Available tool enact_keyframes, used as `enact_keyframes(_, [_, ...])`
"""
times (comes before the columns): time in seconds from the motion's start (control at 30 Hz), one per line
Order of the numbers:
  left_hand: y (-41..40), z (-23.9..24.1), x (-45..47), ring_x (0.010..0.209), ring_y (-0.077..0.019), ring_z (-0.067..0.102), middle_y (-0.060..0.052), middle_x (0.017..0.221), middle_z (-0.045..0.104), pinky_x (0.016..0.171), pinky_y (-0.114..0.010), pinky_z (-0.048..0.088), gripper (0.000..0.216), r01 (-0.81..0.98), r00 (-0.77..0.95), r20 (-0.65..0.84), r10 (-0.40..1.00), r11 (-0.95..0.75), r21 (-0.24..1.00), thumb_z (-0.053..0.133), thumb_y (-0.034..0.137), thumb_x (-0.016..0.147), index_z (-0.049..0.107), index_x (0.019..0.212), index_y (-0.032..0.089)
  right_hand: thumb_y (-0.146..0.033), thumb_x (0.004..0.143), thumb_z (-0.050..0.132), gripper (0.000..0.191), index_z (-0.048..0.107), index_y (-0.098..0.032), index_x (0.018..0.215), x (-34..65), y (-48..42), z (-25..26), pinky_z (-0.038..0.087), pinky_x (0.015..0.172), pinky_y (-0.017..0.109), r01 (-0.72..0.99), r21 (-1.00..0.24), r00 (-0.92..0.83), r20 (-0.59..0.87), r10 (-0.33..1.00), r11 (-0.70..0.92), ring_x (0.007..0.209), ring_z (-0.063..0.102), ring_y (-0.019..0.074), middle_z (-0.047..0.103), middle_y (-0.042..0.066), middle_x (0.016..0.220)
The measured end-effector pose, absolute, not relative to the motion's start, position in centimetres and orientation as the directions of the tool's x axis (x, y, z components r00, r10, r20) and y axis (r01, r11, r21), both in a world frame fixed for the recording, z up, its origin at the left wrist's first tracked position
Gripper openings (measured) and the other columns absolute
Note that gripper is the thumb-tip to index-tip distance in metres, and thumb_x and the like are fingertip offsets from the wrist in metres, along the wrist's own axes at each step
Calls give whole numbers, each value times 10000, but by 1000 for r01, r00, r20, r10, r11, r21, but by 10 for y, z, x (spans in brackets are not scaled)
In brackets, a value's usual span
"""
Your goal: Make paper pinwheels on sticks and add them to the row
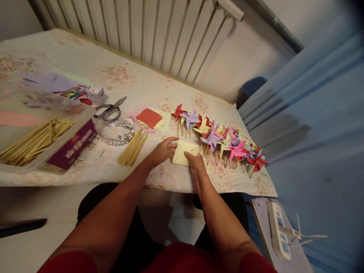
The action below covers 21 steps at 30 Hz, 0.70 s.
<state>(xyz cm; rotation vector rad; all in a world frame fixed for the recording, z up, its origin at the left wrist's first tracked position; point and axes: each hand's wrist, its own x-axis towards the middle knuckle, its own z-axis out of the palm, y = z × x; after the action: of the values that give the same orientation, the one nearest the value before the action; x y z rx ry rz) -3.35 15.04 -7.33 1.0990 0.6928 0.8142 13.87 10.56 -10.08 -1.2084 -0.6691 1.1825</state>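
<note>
A pale yellow paper square (pixel 186 147) with slits cut in from its corners is in front of me above the table's near edge. My right hand (pixel 196 162) grips it by the lower right part, thumb on top and the other fingers behind it. At the paper's left edge is my left hand (pixel 164 151), its fingers apart and bent a little; whether they touch the paper is hard to tell. Just right of the paper stand many paper pinwheels (pixel 212 140) on sticks. Bamboo sticks (pixel 132 147) lie left of my left hand, below a stack of coloured paper squares (pixel 149 118).
Scissors (pixel 109 111) rest by a round clear dish (pixel 114 131) of small shiny pieces. A clear plastic box (pixel 85 117) at left holds more sticks, beside a purple box (pixel 71 146). Behind the table is a radiator (pixel 159 34); a power strip (pixel 278 229) lies at lower right.
</note>
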Motion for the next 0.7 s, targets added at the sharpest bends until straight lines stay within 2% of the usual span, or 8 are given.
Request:
enact_keyframes(0.17, [156,-69,-40,856,-167,672,-89,1083,695,728,-280,535,463,-149,668,-46,742,194,970,590,155,709,609,1171,181,-239,520,828,486,653,-162,966,145,112,-95,591,723,396,-393,-914,291,-229,929,-102,714,704,235,748,40,864])
enact_keyframes(0.33, [159,-70,-40,900,-171,670,-108,1181,667,779,-305,534,623,-210,653,4,757,175,962,594,168,729,509,1345,206,-241,486,845,493,655,-174,936,149,116,-88,589,712,386,-377,-921,308,-221,925,-94,710,701,226,751,39,901])
enact_keyframes(0.4, [160,-71,-39,927,-182,665,-109,1187,664,800,-315,530,618,-207,657,23,754,151,967,605,180,729,522,1342,198,-244,487,843,478,658,-175,922,151,116,-87,585,713,375,-360,-927,309,-224,924,-105,720,701,223,752,44,906])
enact_keyframes(0.53, [160,-74,-38,842,-174,649,-60,959,708,766,-299,514,402,-88,641,23,767,44,995,609,193,717,679,1112,173,-244,502,833,455,662,-175,918,155,113,-85,572,712,349,-336,-934,292,-229,929,-125,734,701,211,752,50,914])
enact_keyframes(0.6, [159,-75,-37,773,-169,630,-33,811,687,711,-286,503,316,-31,633,17,774,3,999,615,193,703,706,1005,174,-248,506,826,440,665,-177,910,157,112,-84,565,699,337,-319,-939,296,-231,927,-133,713,695,203,753,43,886])
enact_keyframes(0.7, [158,-74,-34,697,-149,594,-3,707,635,667,-269,476,218,-14,639,35,768,-34,999,620,196,694,693,898,175,-253,519,811,422,675,-179,911,158,110,-81,552,680,322,-275,-950,283,-225,932,-146,680,684,193,750,31,841])
